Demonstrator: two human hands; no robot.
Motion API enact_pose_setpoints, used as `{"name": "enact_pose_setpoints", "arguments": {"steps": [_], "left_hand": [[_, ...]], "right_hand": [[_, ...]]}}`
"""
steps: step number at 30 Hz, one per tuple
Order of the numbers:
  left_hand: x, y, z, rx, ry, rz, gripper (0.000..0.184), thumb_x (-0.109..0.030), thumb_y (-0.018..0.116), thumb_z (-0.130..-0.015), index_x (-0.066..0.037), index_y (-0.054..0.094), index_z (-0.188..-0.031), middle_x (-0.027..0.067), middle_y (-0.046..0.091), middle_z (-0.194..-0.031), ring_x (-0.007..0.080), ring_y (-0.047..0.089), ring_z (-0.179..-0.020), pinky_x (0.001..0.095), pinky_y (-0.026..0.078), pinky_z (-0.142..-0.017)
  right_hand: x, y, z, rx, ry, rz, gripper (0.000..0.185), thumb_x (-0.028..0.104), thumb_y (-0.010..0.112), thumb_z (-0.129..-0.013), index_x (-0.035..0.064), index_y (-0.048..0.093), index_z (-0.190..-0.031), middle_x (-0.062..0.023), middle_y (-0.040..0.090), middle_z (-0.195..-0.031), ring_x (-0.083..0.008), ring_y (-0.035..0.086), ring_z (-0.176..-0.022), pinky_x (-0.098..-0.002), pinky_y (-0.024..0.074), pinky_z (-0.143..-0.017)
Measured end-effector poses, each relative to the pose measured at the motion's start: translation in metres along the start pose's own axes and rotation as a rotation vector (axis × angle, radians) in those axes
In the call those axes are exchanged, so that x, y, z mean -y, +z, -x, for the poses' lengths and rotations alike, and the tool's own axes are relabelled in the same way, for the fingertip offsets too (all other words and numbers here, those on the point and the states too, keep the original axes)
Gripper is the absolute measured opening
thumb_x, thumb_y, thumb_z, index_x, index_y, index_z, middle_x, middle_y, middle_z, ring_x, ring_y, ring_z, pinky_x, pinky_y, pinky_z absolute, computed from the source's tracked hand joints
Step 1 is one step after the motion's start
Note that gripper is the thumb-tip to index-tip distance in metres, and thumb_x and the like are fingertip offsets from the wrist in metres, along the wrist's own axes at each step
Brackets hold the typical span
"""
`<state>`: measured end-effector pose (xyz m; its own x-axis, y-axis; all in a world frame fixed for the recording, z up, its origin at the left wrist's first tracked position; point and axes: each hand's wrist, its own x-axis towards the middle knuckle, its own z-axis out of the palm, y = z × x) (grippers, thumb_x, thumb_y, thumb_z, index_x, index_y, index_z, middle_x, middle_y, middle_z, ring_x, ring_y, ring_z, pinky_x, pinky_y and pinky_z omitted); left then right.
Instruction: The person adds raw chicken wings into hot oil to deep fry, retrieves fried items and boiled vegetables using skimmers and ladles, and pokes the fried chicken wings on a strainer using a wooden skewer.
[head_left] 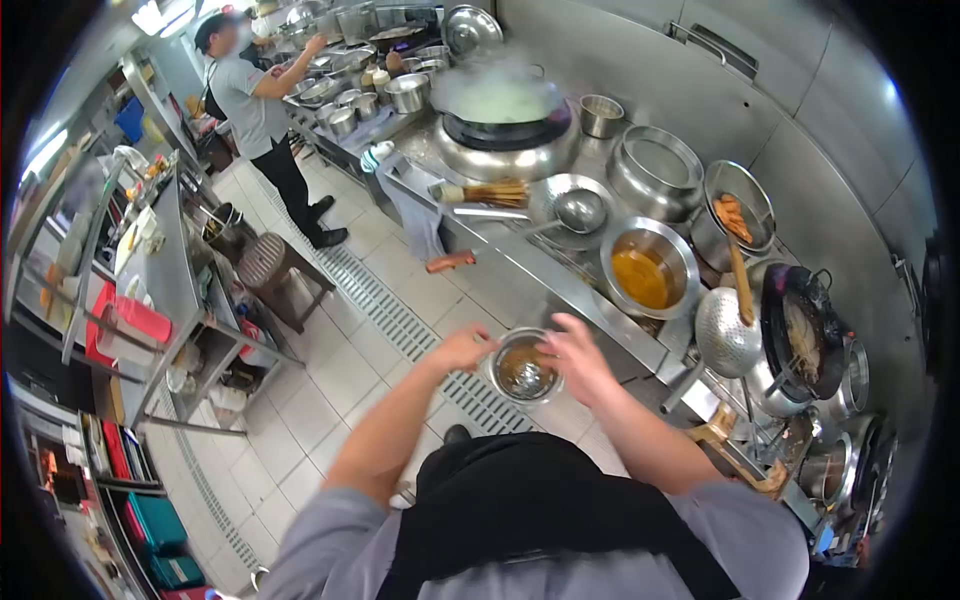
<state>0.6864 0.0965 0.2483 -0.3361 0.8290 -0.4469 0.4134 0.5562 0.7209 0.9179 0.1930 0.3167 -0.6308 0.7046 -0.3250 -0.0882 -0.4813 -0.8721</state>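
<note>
A small round metal bowl (pixel 503 388) is between my two hands, in front of my black apron and over the tiled floor. Its inside looks brownish and shiny; what it contains is too blurred to name. My left hand (pixel 466 350) grips the rim on the left, fingers bent. On the opposite side my right hand (pixel 580 362) has its fingers curled over the rim, slightly smeared by motion. Just past the hands, on the steel counter, stands a metal pot (pixel 617 275) of amber liquid (pixel 645 275).
A steaming wok (pixel 500 112) sits on the range. Along the counter are a ladle (pixel 580 210), a perforated skimmer (pixel 727 330), a strainer with orange-brown food (pixel 732 215) and a dark wok (pixel 800 340). Further left are a stool (pixel 270 265) and a co-worker (pixel 255 110) standing at another range.
</note>
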Motion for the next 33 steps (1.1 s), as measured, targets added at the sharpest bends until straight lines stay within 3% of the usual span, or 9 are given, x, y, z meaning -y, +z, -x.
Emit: {"name": "enact_pose_setpoints", "arguments": {"steps": [2, 5, 8, 12, 14, 16, 21, 25, 33], "left_hand": [[0.043, 0.017, -0.027, -0.011, -0.137, 0.134, 0.054, -0.042, 0.062, -0.091, 0.004, 0.055, -0.117, 0.0160, 0.065, -0.071, 0.0276, 0.066, -0.056, 0.0403, 0.055, -0.060], [0.110, 0.012, 0.038, 0.221, 0.015, -0.484, 0.049, -0.047, 0.061, -0.086, -0.004, 0.065, -0.109, 0.0187, 0.066, -0.114, 0.0374, 0.063, -0.107, 0.0477, 0.049, -0.091], [0.173, -0.044, 0.111, 0.201, -0.198, -0.081, 0.043, -0.040, 0.061, -0.088, -0.003, 0.063, -0.108, 0.0167, 0.065, -0.104, 0.0329, 0.063, -0.094, 0.0432, 0.050, -0.081], [0.250, -0.127, 0.180, -0.168, -0.589, 0.359, 0.035, -0.031, 0.061, -0.089, -0.002, 0.060, -0.107, 0.0140, 0.063, -0.091, 0.0269, 0.063, -0.077, 0.0372, 0.052, -0.067], [0.270, -0.160, 0.208, -0.345, -0.738, 0.510, 0.031, -0.027, 0.061, -0.090, -0.001, 0.059, -0.107, 0.0126, 0.062, -0.085, 0.0239, 0.063, -0.069, 0.0342, 0.052, -0.060], [0.281, -0.178, 0.221, -0.443, -0.855, 0.595, 0.027, -0.023, 0.060, -0.091, 0.000, 0.058, -0.106, 0.0112, 0.061, -0.078, 0.0209, 0.063, -0.060, 0.0312, 0.053, -0.053], [0.293, -0.227, 0.168, -0.359, -0.487, 0.291, 0.025, -0.021, 0.059, -0.092, -0.001, 0.057, -0.106, 0.0103, 0.062, -0.076, 0.0198, 0.064, -0.059, 0.0316, 0.054, -0.052], [0.222, -0.318, 0.053, -0.489, -0.518, 0.589, 0.024, -0.020, 0.058, -0.095, 0.002, 0.058, -0.104, 0.0100, 0.062, -0.077, 0.0172, 0.064, -0.064, 0.0297, 0.053, -0.055], [0.151, -0.415, -0.122, -0.503, -0.068, 0.606, 0.030, -0.011, 0.060, -0.093, -0.003, 0.055, -0.121, 0.0051, 0.058, -0.084, 0.0123, 0.058, -0.071, 0.0269, 0.052, -0.062]], "right_hand": [[-0.060, 0.064, -0.130, -0.048, 0.337, -0.250, 0.063, 0.038, 0.066, -0.093, 0.0126, 0.036, -0.142, -0.0185, 0.049, -0.127, -0.0302, 0.053, -0.115, -0.0443, 0.0484, -0.092], [-0.086, 0.154, -0.232, -0.334, 0.352, -0.290, 0.049, 0.044, 0.062, -0.094, 0.0098, 0.046, -0.125, -0.0180, 0.057, -0.113, -0.0351, 0.058, -0.103, -0.0483, 0.0482, -0.093], [-0.072, 0.181, -0.265, -0.145, 0.228, -0.944, 0.037, 0.035, 0.066, -0.092, 0.0064, 0.047, -0.108, -0.0165, 0.056, -0.099, -0.0308, 0.060, -0.090, -0.0458, 0.0524, -0.085], [-0.008, 0.107, -0.223, -0.441, 0.131, -0.328, 0.012, 0.019, 0.057, -0.093, 0.0086, 0.051, -0.091, -0.0036, 0.053, -0.067, -0.0197, 0.054, -0.048, -0.0323, 0.0500, -0.042], [0.023, 0.051, -0.190, -0.588, 0.017, 0.454, 0.021, 0.024, 0.055, -0.094, 0.0045, 0.057, -0.100, -0.0079, 0.060, -0.073, -0.0225, 0.063, -0.053, -0.0353, 0.0520, -0.041], [0.049, -0.001, -0.172, -0.687, -0.365, 1.212, 0.028, 0.025, 0.057, -0.092, -0.0004, 0.056, -0.105, -0.0239, 0.066, -0.083, -0.0419, 0.067, -0.076, -0.0508, 0.0530, -0.068], [0.242, 0.077, -0.155, -0.686, -0.107, 1.660, 0.057, 0.018, 0.060, -0.089, 0.0134, 0.044, -0.143, -0.0214, 0.068, -0.100, -0.0395, 0.065, -0.092, -0.0505, 0.0514, -0.081], [0.328, 0.113, -0.182, -0.477, -0.169, 2.111, 0.059, 0.012, 0.059, -0.086, 0.0207, 0.047, -0.143, -0.0162, 0.069, -0.093, -0.0351, 0.066, -0.087, -0.0482, 0.0509, -0.074], [0.236, 0.113, -0.351, -0.460, -0.108, 2.104, 0.059, 0.010, 0.052, -0.088, 0.0243, 0.045, -0.145, -0.0134, 0.069, -0.087, -0.0325, 0.068, -0.080, -0.0461, 0.0524, -0.070]]}}
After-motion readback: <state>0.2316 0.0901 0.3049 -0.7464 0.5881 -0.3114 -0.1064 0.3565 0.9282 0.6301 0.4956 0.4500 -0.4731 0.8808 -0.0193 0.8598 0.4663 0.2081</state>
